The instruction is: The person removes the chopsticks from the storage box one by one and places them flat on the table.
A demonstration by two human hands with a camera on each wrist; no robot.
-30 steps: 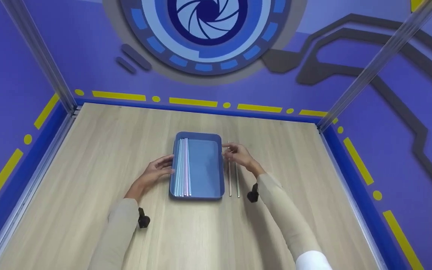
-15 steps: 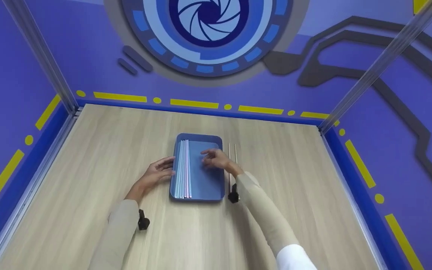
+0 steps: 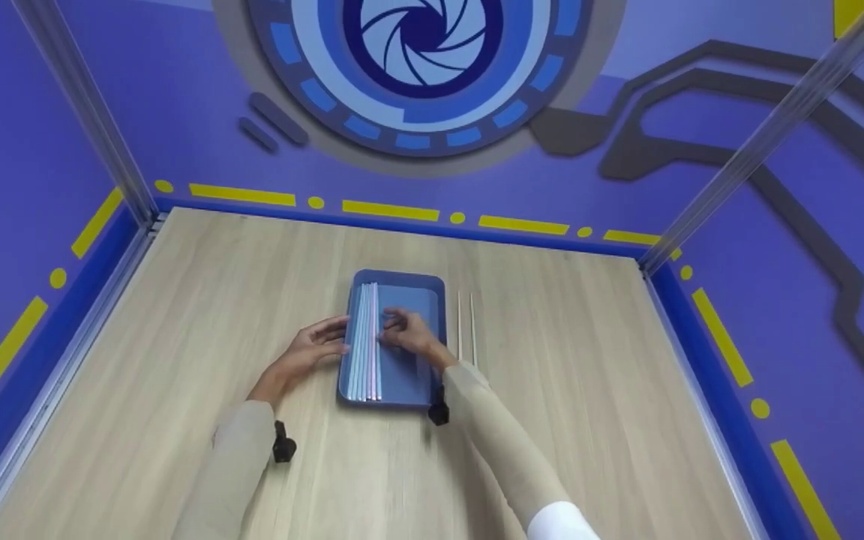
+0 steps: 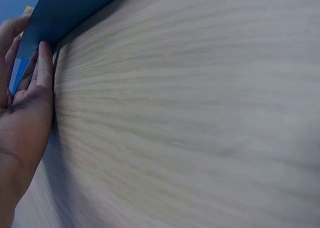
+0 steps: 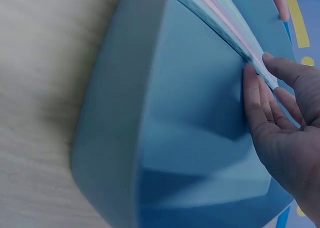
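Observation:
A blue tray [image 3: 406, 386] stands on the table, with a row of pastel mint, lilac and pink chopsticks [image 3: 364, 352] lying along its left side. My right hand [image 3: 409, 334] reaches into the tray from the right. In the right wrist view, its fingertips meet the near side of the row of chopsticks [image 5: 227, 18], and the thumb extends just over them. My left hand [image 3: 299, 354] touches the tray's outer left wall with fingers extended; the left wrist view shows these fingers [image 4: 45, 68] against the blue wall [image 4: 70, 11].
Two chopsticks [image 3: 460, 326] lie side by side on the wooden table [image 3: 552, 360], just right of the tray. Blue panels with yellow marks [image 3: 391, 210] enclose the back and sides. Metal posts [image 3: 94, 112] rise at the back corners.
From beside the two chopsticks on the table, my right hand has moved left over the tray to the row of chopsticks. My left hand stays at the tray's left wall.

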